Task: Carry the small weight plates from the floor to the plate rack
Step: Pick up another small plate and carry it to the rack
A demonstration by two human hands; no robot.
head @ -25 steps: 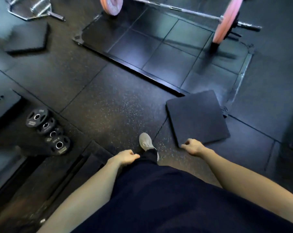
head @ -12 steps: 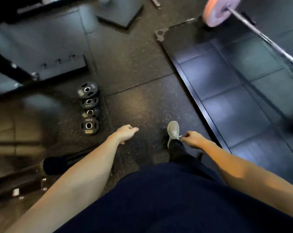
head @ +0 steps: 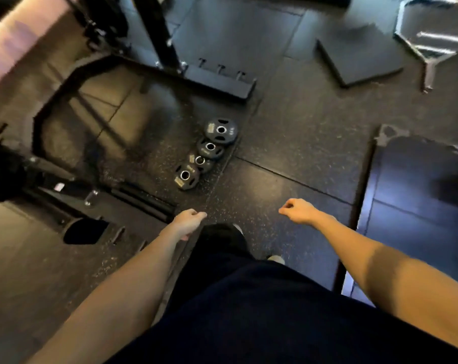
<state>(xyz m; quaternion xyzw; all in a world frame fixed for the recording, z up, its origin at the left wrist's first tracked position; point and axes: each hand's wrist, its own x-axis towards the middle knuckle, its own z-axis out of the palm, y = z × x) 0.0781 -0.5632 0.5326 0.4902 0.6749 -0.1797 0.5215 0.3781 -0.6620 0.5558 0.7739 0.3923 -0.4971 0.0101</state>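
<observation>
Four small plates (head: 205,153) are lying flat on the rubber floor (head: 288,153) in an overlapping row, running from the largest, farthest one down to the nearest; each is showing a bright metal centre hole; nothing is touching them. Just beyond the row, the black base of a rack (head: 220,81) with short pegs is sitting on the floor, an upright post rising from it. Both hands are hanging above the floor, near the plates but apart from them; the left hand (head: 187,223) is loosely curled and holding nothing; the right hand (head: 297,210) is likewise loosely curled and empty. A loose mat (head: 359,59) is lying well off to the right, beside a hex bar (head: 432,30); a platform (head: 419,200) is edging the right side.
</observation>
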